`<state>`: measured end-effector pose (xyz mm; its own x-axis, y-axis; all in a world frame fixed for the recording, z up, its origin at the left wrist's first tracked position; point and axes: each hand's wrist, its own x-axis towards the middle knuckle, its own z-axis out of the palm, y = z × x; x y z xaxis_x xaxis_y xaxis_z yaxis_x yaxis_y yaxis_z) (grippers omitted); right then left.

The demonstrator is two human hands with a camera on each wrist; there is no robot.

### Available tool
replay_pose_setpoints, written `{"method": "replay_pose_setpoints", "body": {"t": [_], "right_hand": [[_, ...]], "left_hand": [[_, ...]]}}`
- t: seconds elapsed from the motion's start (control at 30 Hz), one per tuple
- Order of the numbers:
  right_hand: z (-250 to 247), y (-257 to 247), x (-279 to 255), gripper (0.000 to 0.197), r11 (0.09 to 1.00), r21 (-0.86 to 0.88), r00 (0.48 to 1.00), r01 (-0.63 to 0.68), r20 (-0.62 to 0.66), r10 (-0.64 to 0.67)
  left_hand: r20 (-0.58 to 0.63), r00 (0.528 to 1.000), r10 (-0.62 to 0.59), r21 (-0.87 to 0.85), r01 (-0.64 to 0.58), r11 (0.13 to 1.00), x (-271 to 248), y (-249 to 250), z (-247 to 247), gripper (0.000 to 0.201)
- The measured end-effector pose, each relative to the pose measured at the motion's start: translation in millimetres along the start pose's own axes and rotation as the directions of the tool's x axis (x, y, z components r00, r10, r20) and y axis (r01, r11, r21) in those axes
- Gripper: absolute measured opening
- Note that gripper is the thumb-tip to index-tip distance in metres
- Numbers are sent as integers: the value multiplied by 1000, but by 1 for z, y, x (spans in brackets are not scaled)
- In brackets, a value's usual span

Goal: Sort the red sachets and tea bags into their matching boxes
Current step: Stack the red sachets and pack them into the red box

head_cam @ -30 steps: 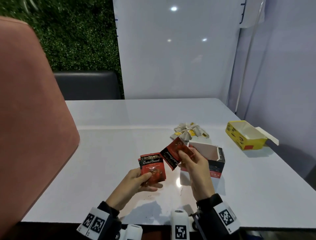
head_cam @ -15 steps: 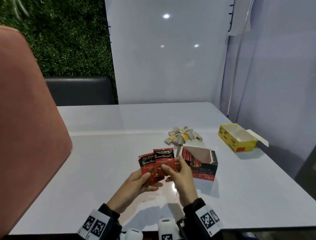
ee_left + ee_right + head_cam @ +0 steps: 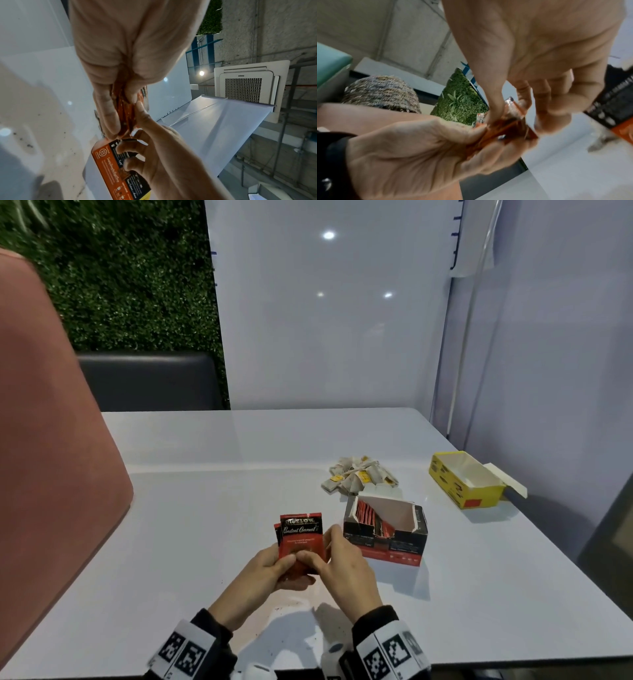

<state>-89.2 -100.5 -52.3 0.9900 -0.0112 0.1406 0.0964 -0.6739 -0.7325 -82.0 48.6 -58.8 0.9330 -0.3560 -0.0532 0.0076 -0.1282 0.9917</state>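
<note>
1. White counter [image 3: 205, 508], hedge wall behind.
2. Both hands, left hand [image 3: 270, 571] and right hand [image 3: 346, 566], pinching a squared-up stack of red sachets [image 3: 302, 534], probably to drop in together.
3. Red box [image 3: 387, 530] just right, part-filled.
4. Tea bags [image 3: 358, 479] piled behind; yellow box [image 3: 466, 479] farther right.
5. Stack count hidden.

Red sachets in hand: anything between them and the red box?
Nothing visible. Both the left hand and right hand hold the red sachets upright just left of the red box, whose top is open. Bare table lies between. The tea bags sit behind the box, off that path.
</note>
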Motion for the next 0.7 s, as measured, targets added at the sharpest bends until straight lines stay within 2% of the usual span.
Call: {"method": "replay_pose_setpoints", "body": {"t": [0.1,0.17,0.2,0.27,0.33,0.37,0.4,0.43,0.47,0.53,0.6,0.63,0.7], "right_hand": [[-12,-2,0,53,989,-26,989,144,-10,-144],[-24,-5,7,71,959,-80,961,273,77,-267],[-31,-7,12,73,940,-128,943,317,147,-298],[-46,-14,21,62,888,-245,911,390,242,-334],[-66,-19,31,40,874,-228,900,428,198,-389],[-79,-21,37,31,890,-177,904,419,170,-392],[-96,-21,44,25,896,-197,916,397,145,-374],[-113,-21,51,24,877,-289,923,384,106,-369],[-130,-18,58,27,833,-423,931,355,79,-357],[-157,-7,68,34,742,-625,964,241,68,-255],[-164,3,71,37,644,-740,981,193,122,-154],[-162,10,72,34,623,-752,976,216,172,-131],[-154,24,78,38,681,-669,948,297,290,-129]], "left_hand": [[0,1000,3,138,-3,990,2,4,-9,26],[30,999,40,276,-47,960,2,12,-11,25],[55,996,69,342,-84,936,3,18,-10,27],[86,986,140,440,-163,883,10,29,-7,31],[75,969,237,491,-243,836,26,42,1,30],[56,957,283,489,-273,828,36,49,6,27],[35,950,311,474,-290,832,48,57,11,24],[26,949,313,467,-289,836,59,64,15,31],[43,958,282,480,-267,836,72,68,19,47],[165,974,158,514,-221,829,98,66,24,87],[310,950,43,542,-213,813,119,55,31,115],[362,932,32,551,-242,799,129,47,35,118],[386,922,36,567,-268,779,141,39,41,103]]}}
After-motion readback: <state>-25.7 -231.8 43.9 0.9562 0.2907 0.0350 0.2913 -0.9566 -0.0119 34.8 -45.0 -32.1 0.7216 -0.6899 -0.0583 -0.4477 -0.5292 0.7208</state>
